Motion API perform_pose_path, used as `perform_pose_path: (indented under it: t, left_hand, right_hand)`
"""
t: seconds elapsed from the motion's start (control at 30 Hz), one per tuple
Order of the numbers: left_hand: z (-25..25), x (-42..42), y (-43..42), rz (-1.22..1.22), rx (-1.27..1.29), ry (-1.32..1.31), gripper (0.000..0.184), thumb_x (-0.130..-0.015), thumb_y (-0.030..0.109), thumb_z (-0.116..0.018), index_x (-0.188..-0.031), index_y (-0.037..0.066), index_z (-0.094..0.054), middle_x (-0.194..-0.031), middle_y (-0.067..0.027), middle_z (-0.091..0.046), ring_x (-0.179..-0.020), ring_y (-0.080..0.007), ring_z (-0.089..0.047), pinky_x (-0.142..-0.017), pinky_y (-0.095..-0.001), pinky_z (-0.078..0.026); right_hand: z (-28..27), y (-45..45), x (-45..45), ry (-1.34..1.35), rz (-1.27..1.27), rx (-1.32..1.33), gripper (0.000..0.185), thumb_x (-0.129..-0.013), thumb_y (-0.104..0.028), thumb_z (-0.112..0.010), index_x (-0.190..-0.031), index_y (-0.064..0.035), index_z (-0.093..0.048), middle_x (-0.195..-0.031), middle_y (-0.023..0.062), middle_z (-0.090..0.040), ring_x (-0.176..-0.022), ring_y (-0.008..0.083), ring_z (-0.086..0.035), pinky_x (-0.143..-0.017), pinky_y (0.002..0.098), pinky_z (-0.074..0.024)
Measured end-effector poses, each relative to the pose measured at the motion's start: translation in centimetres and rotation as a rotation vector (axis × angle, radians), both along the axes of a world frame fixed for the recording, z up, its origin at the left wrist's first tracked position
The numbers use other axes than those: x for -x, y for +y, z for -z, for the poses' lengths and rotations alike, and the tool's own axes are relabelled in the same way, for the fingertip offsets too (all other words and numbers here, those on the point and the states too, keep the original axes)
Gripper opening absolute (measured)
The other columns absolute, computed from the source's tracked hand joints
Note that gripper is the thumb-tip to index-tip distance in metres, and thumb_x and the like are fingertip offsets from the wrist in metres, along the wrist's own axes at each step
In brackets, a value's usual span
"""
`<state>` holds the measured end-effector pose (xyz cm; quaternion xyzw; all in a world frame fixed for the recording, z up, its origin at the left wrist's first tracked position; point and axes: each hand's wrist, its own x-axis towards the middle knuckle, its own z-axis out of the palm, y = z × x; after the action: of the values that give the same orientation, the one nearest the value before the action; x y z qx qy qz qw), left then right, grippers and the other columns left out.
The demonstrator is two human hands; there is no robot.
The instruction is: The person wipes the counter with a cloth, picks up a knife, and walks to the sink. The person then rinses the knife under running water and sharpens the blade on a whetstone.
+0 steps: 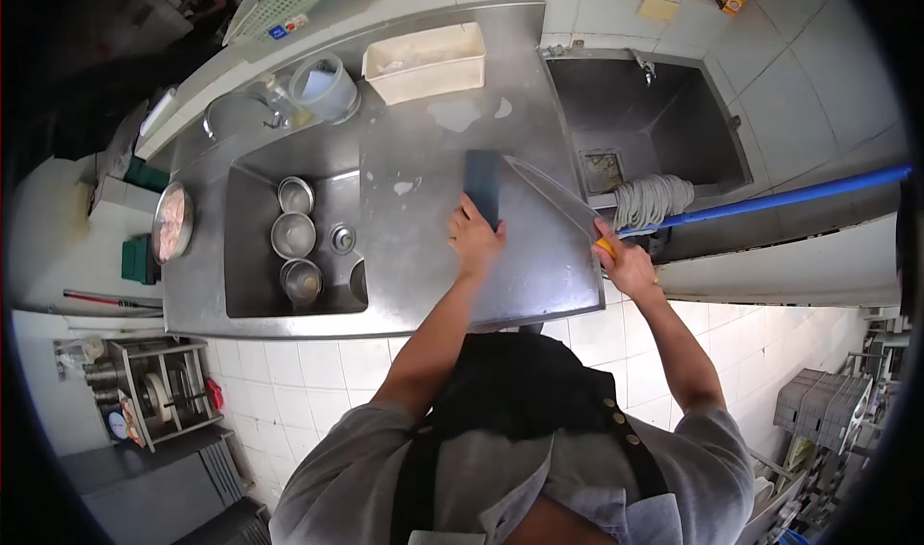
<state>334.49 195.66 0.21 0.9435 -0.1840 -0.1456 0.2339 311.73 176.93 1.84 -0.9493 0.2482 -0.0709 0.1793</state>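
A dark rectangular block (483, 174), like a sharpening stone, lies on the steel counter (414, 285). My left hand (474, 240) grips its near end, fingers on top and thumb along the right side. In my right hand (628, 264) is the yellow handle of a long knife (558, 198). The blade slants up and left over the counter, its tip just right of the block, with a narrow gap between them.
A sink (260, 295) holding several metal bowls is on the left, a deeper sink (712, 150) on the right. A mop (653, 200) with a blue pole rests there. Behind stand a cream tub (428, 78) and a clear bucket (332, 97). A person (207, 4) is far back left.
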Motion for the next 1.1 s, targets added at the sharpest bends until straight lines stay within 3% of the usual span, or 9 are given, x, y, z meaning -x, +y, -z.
perform_pose_path:
  t: [0.07,0.13,0.23,0.53,0.73,0.83,0.97,1.03,1.1]
  left_hand:
    - [0.6,1.5,0.6,-0.038,0.051,-0.053,0.097,-0.082,0.033,-0.072,-0.153,0.000,-0.014,-0.148,-0.0215,-0.033,-0.139,-0.0368,-0.031,-0.106,-0.0661,-0.026]
    - [2.3,1.6,0.5,0.296,0.179,-0.505,0.080,-0.088,0.032,-0.067,-0.150,0.001,-0.026,-0.157,-0.0202,-0.024,-0.146,-0.0372,-0.020,-0.110,-0.0657,-0.021]
    - [0.5,3.3,-0.7,0.714,0.132,-0.366,0.072,-0.092,0.035,-0.061,-0.147,-0.001,-0.033,-0.159,-0.0176,-0.022,-0.149,-0.0346,-0.017,-0.113,-0.0649,-0.014]
    - [1.2,8.1,4.1,0.722,0.047,-0.360,0.083,-0.089,0.049,-0.058,-0.147,-0.006,-0.033,-0.156,-0.0207,-0.029,-0.146,-0.0372,-0.025,-0.112,-0.0667,-0.014]
    - [1.4,0.8,-4.6,0.733,0.202,-0.416,0.091,-0.086,0.054,-0.061,-0.146,-0.008,-0.031,-0.154,-0.0235,-0.031,-0.145,-0.0409,-0.025,-0.113,-0.0660,-0.013]
    - [1.2,6.2,1.5,0.725,0.107,-0.429,0.093,-0.082,0.052,-0.065,-0.145,-0.008,-0.033,-0.154,-0.0225,-0.031,-0.146,-0.0385,-0.024,-0.114,-0.0634,-0.014]
    - [0.6,6.7,1.4,0.687,0.077,-0.407,0.092,-0.080,0.050,-0.067,-0.145,-0.007,-0.034,-0.154,-0.0221,-0.032,-0.145,-0.0393,-0.025,-0.114,-0.0612,-0.017]
    - [0.7,2.3,-2.3,0.683,0.036,-0.471,0.091,-0.079,0.050,-0.068,-0.144,-0.005,-0.036,-0.154,-0.0223,-0.032,-0.144,-0.0392,-0.026,-0.115,-0.0606,-0.016]
    - [0.0,1.7,-3.2,0.709,0.087,-0.438,0.088,-0.080,0.048,-0.069,-0.145,-0.003,-0.036,-0.154,-0.0220,-0.033,-0.144,-0.0386,-0.027,-0.116,-0.0602,-0.014]
  right_hand:
    - [0.7,0.1,0.9,0.040,-0.061,0.021,0.056,-0.093,-0.046,-0.058,-0.144,-0.0294,-0.043,-0.075,0.0208,-0.067,-0.070,0.0422,-0.066,-0.063,0.0510,-0.0537]
    - [1.5,-0.2,1.0,0.012,-0.151,0.028,0.052,-0.094,-0.048,-0.056,-0.142,-0.0308,-0.045,-0.072,0.0198,-0.066,-0.069,0.0409,-0.067,-0.062,0.0503,-0.0537]
    - [0.8,-0.3,-0.7,0.093,-0.182,0.022,0.050,-0.094,-0.048,-0.055,-0.141,-0.0323,-0.047,-0.071,0.0202,-0.066,-0.068,0.0405,-0.067,-0.061,0.0499,-0.0537]
    - [3.5,1.2,2.4,0.159,-0.368,0.037,0.053,-0.094,-0.049,-0.055,-0.143,-0.0340,-0.044,-0.069,0.0194,-0.065,-0.063,0.0398,-0.066,-0.058,0.0508,-0.0538]
    - [0.6,-3.5,-4.1,0.148,-0.191,0.042,0.054,-0.096,-0.051,-0.048,-0.147,-0.0375,-0.036,-0.073,0.0211,-0.066,-0.064,0.0415,-0.066,-0.059,0.0513,-0.0539]
    - [1.6,-0.1,0.0,0.431,-0.293,-0.054,0.054,-0.095,-0.056,-0.045,-0.145,-0.0371,-0.039,-0.080,0.0193,-0.069,-0.074,0.0407,-0.069,-0.070,0.0516,-0.0562]
    - [-2.9,-0.6,-1.5,0.492,-0.274,-0.056,0.056,-0.093,-0.054,-0.050,-0.145,-0.0347,-0.041,-0.078,0.0192,-0.069,-0.071,0.0377,-0.069,-0.065,0.0467,-0.0572]
    - [-3.5,-2.4,-5.1,0.200,-0.224,-0.026,0.050,-0.092,-0.053,-0.053,-0.134,-0.0266,-0.055,-0.072,0.0186,-0.067,-0.067,0.0340,-0.069,-0.061,0.0451,-0.0559]
    - [-0.2,-3.2,-5.1,0.339,-0.177,-0.258,0.040,-0.091,-0.050,-0.055,-0.110,-0.0167,-0.068,-0.067,0.0184,-0.065,-0.063,0.0320,-0.068,-0.058,0.0450,-0.0541]
